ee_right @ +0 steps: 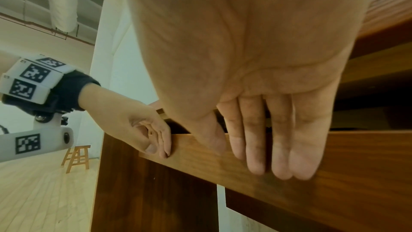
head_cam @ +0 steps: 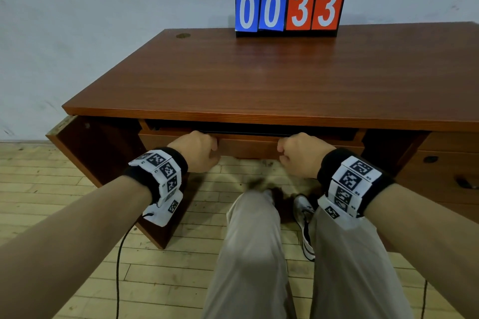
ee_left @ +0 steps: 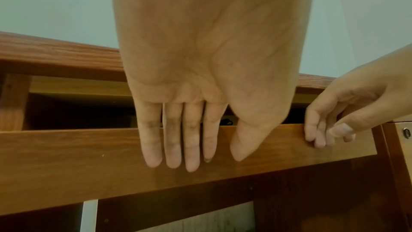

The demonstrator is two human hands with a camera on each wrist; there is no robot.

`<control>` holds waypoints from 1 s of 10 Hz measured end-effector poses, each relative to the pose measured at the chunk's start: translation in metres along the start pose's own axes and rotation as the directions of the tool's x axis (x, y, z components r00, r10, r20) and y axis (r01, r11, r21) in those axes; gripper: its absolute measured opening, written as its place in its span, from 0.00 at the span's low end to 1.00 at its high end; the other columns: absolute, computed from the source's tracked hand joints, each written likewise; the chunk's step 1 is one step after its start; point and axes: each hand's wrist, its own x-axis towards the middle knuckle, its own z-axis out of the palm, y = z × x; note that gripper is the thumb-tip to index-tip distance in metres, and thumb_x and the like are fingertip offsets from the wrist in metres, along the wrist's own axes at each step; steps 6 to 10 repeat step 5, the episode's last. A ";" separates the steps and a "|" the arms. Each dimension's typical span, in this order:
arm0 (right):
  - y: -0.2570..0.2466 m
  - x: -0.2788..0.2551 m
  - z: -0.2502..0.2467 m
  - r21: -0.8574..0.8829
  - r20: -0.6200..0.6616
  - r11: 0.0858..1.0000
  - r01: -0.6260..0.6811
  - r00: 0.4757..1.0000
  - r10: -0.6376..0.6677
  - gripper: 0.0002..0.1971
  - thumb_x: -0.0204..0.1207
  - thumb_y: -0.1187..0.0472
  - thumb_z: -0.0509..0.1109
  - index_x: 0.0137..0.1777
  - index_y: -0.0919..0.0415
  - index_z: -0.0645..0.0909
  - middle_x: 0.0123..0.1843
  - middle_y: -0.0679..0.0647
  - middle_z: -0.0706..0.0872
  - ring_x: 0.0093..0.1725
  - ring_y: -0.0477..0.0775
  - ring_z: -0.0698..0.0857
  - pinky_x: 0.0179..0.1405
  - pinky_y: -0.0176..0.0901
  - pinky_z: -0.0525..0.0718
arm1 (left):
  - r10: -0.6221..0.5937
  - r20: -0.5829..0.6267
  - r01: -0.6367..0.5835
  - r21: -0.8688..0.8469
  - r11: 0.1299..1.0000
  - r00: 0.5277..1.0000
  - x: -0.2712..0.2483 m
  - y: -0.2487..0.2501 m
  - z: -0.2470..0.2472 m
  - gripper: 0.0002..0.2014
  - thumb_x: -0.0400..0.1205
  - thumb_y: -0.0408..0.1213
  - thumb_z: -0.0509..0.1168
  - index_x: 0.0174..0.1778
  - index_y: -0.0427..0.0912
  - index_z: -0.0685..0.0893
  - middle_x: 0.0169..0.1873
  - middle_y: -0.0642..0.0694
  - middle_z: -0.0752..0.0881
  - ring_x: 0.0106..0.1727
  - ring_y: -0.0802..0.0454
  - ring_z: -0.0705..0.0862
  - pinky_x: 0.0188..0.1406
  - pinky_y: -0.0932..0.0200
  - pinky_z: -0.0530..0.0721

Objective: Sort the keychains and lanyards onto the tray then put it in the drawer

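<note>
Both hands, left hand [head_cam: 196, 148] and right hand [head_cam: 303, 153], press straight, together fingers [ee_left: 171, 140] flat against the drawer [head_cam: 248, 143] front (nearly closed) under the tabletop [head_cam: 259, 77].

Black wristbands [head_cam: 178, 160] — white coded marker blocks [head_cam: 355, 179] — grey trousers [head_cam: 254, 254]

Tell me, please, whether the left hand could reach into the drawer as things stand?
Probably not: the drawer shows only a narrow gap under the desk top, and the left hand lies flat against its front panel.
</note>
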 end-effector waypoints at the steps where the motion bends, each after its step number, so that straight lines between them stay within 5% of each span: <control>1: 0.004 0.001 0.004 0.023 -0.021 1.000 0.002 1.000 -0.001 0.14 0.85 0.55 0.58 0.63 0.59 0.79 0.54 0.57 0.87 0.49 0.59 0.87 0.50 0.54 0.89 | 0.006 -0.071 -0.009 -0.039 0.999 0.997 0.002 -0.004 0.008 0.16 0.83 0.47 0.64 0.63 0.45 0.86 0.51 0.46 0.90 0.52 0.44 0.89 0.54 0.47 0.90; 3: 0.003 0.000 0.004 0.031 -0.050 0.999 0.016 0.999 -0.014 0.16 0.87 0.50 0.56 0.57 0.59 0.80 0.52 0.57 0.87 0.49 0.59 0.87 0.51 0.55 0.88 | 0.025 -0.092 -0.036 -0.120 0.992 0.995 0.002 0.001 0.010 0.17 0.91 0.46 0.57 0.46 0.41 0.84 0.39 0.44 0.86 0.45 0.41 0.87 0.48 0.49 0.87; 4: 0.006 -0.007 0.003 0.073 -0.020 0.997 -0.003 1.000 0.004 0.15 0.87 0.50 0.56 0.51 0.56 0.81 0.50 0.56 0.87 0.47 0.57 0.87 0.50 0.54 0.89 | 0.041 -0.108 -0.064 -0.215 0.975 0.993 -0.004 0.009 0.007 0.20 0.93 0.46 0.54 0.39 0.42 0.80 0.31 0.47 0.81 0.37 0.45 0.83 0.35 0.55 0.77; 5: 0.008 -0.019 -0.006 0.209 -0.041 0.978 0.008 0.999 0.000 0.16 0.87 0.50 0.57 0.46 0.54 0.82 0.47 0.55 0.88 0.44 0.57 0.88 0.49 0.55 0.90 | 0.033 -0.167 -0.093 -0.362 0.928 0.985 -0.017 0.021 -0.001 0.19 0.92 0.49 0.54 0.46 0.44 0.85 0.31 0.47 0.86 0.29 0.48 0.83 0.26 0.56 0.77; 10: 0.008 -0.019 -0.006 0.209 -0.041 0.978 0.008 0.999 0.000 0.16 0.87 0.50 0.57 0.46 0.54 0.82 0.47 0.55 0.88 0.44 0.57 0.88 0.49 0.55 0.90 | 0.033 -0.167 -0.093 -0.362 0.928 0.985 -0.017 0.021 -0.001 0.19 0.92 0.49 0.54 0.46 0.44 0.85 0.31 0.47 0.86 0.29 0.48 0.83 0.26 0.56 0.77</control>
